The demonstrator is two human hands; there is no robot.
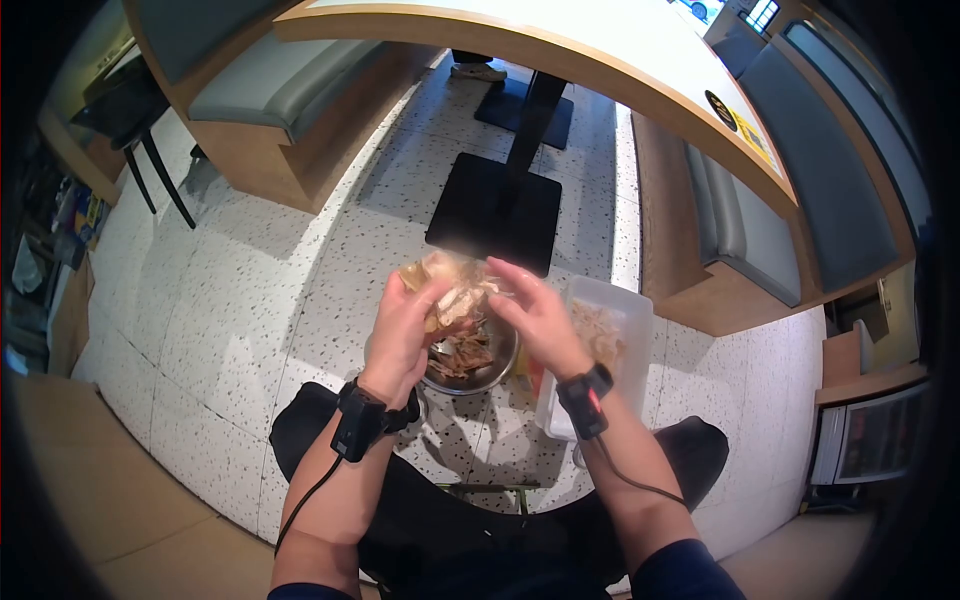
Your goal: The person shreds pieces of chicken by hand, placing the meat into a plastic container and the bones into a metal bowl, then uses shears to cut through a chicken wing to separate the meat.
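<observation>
Over a metal bowl (507, 368), my left hand (402, 325) is wrapped round a pale, shredded piece of what looks like cooked chicken (455, 300). A yellowish, skin-like part sticks out at its top left. On the other side, the fingers of my right hand (535, 315) are bent against the same piece, touching its loose strands. Brown scraps (465, 358), seemingly bones and skin, lie in the bowl below. To the right stands a translucent plastic tub (642, 330) with shredded pale meat (600, 335) in it, partly hidden by my right wrist.
A table (540, 45) stands ahead on a post with a black base plate (490, 210). Padded benches (275, 90) flank it left and right. A black chair (125, 105) is at the far left. Another person's shoe (478, 72) shows beneath the table. The floor (230, 340) is speckled tile.
</observation>
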